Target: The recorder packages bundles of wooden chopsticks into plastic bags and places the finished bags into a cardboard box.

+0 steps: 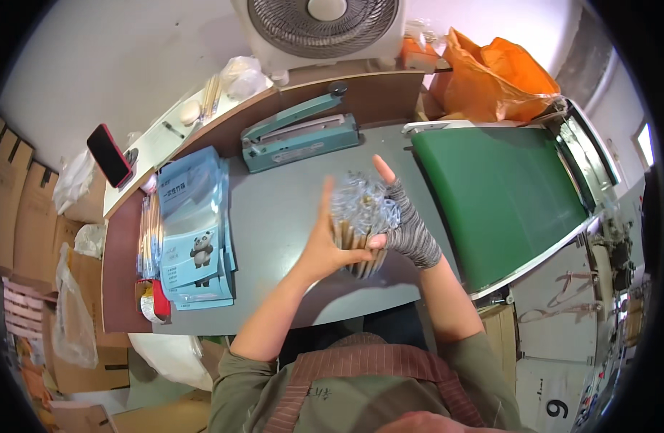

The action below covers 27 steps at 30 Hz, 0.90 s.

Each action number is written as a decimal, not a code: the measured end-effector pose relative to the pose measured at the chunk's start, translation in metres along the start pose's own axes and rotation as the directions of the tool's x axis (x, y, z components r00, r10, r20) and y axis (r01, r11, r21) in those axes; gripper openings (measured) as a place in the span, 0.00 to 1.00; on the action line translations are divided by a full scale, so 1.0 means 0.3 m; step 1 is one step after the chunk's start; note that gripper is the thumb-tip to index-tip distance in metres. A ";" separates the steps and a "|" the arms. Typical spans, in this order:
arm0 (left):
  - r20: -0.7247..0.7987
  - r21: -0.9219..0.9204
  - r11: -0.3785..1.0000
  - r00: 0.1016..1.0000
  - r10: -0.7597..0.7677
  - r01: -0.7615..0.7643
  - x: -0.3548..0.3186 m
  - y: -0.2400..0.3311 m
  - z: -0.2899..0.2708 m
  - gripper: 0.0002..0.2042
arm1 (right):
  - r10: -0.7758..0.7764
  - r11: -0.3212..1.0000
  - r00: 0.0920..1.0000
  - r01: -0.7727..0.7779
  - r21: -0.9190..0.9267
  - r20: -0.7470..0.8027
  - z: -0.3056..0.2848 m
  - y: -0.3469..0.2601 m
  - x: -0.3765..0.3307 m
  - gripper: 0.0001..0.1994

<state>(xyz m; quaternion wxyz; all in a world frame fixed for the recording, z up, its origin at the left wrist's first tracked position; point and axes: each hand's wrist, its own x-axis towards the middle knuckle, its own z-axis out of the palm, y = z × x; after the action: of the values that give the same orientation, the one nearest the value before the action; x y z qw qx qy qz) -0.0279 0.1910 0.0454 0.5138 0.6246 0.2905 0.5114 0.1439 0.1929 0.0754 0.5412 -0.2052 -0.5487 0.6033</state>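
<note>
Bundle of slim, wood-coloured sticks in crinkled clear plastic wrappers [366, 206] sits between a person's two hands, seen from above, over the middle of a smooth grey worktable [267, 238]. The wrapper ends bunch toward the camera and the sticks run down toward the person's body; whether their lower ends touch the tabletop cannot be told.

The bare left hand [322, 245] cups the near left side, its thumb laid across the sticks and its forefinger pointing away from the body, slightly blurred. The right hand [402, 222], in a striped grey knitted fingerless glove, presses from the right, thumb across the front, one finger stretched free. Both hands are spread wide around the bundle; the fingers behind it are hidden.

The step in hand appears to be gathering the wrapped sticks and evening them into one tight batch. The next move seems to call for steady pressure from both palms, so no stick slips out, then perhaps an open bag to receive them.

Left of the bundle, well apart, lies a stack of light-blue, clear-windowed plastic bags printed with a panda [174, 249]. Beyond it stands a teal metal lever-arm sealer [296, 154]; to the right is a broad green conveyor belt [498, 202].
</note>
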 end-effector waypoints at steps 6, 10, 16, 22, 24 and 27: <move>-0.015 0.297 0.931 0.974 0.226 -0.212 -0.093 0.025 0.023 0.44 | -0.197 0.784 0.977 0.208 -0.584 0.083 0.059 0.065 -0.072 0.61; 0.300 0.237 0.935 0.896 -0.327 0.262 -0.054 0.037 -0.091 0.41 | 0.069 0.963 0.996 -0.083 -0.255 -0.064 0.134 0.113 -0.056 0.64; 0.482 -0.019 0.937 0.824 -0.296 0.348 -0.267 0.002 -0.098 0.43 | 0.049 0.977 0.899 -0.134 -0.166 -0.435 0.367 0.086 -0.180 0.55; 0.448 -0.398 0.668 0.769 -0.457 0.629 -0.509 -0.081 -0.068 0.32 | 0.532 0.780 0.773 -0.606 0.155 0.345 0.134 0.257 -0.092 0.24; 0.377 -0.057 0.809 0.763 -0.525 0.585 -0.522 -0.006 -0.163 0.30 | 0.500 0.753 0.768 -0.613 0.237 0.399 0.214 0.300 -0.082 0.14; -0.218 0.372 0.792 0.875 -0.432 0.484 -0.506 0.082 -0.404 0.15 | 0.609 0.716 0.744 -0.665 0.215 0.274 0.267 0.320 -0.102 0.12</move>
<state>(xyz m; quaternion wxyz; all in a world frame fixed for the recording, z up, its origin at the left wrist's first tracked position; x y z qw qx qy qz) -0.1922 0.0905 0.0108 0.4589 0.5978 0.5658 0.3346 0.0455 0.1489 0.0051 0.2708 -0.2413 -0.3936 0.8447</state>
